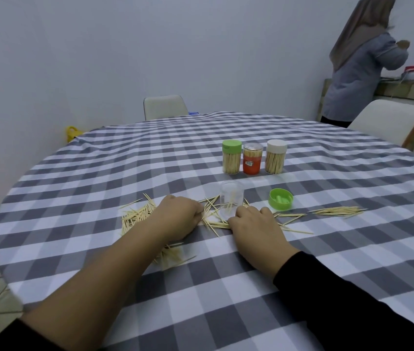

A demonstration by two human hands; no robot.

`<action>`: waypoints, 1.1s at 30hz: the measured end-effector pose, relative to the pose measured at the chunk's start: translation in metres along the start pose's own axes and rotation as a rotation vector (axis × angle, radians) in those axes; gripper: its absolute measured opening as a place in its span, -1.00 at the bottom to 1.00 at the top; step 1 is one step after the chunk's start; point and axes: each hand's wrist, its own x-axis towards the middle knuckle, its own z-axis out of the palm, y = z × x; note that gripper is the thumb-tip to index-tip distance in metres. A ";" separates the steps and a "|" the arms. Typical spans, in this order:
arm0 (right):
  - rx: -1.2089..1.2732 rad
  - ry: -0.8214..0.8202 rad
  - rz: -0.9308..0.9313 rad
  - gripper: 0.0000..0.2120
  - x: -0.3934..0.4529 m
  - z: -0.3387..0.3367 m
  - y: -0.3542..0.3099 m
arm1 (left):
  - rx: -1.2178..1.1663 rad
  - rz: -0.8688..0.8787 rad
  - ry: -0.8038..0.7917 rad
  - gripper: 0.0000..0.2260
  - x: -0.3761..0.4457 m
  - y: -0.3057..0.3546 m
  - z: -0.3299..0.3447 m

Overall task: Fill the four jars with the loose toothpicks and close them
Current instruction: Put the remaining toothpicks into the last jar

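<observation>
Head view: left hand (179, 216) pinches toothpicks (213, 219); right hand (254, 225) rests curled among them beside open jar (231, 198).

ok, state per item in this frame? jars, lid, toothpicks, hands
green-lidded jar: upright, full, closed
orange jar: upright, full, clear lid on
white-lidded jar: upright, full, closed
clear jar: upright, open, a few toothpicks inside
green lid: off, inside up, on the tablecloth
loose toothpicks: scattered on the tablecloth
left hand: fingers curled, gathering toothpicks
right hand: resting on toothpicks, beside the clear jar
</observation>
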 end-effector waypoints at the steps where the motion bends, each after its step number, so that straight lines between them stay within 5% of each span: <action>1: -0.001 0.000 0.002 -0.70 0.000 -0.001 0.000 | 0.003 0.018 0.026 -0.69 0.001 0.001 -0.001; 10: 0.018 -0.047 0.010 -0.71 -0.003 -0.004 0.003 | 0.015 0.141 -0.111 -0.45 0.018 0.010 -0.011; 22: 0.046 -0.037 0.011 -0.70 -0.002 -0.006 0.006 | 0.396 0.398 0.014 -0.65 0.022 -0.004 -0.017; 33: 0.045 -0.057 -0.024 -0.70 -0.004 -0.006 0.001 | 0.405 0.425 0.007 -0.68 0.011 0.002 -0.011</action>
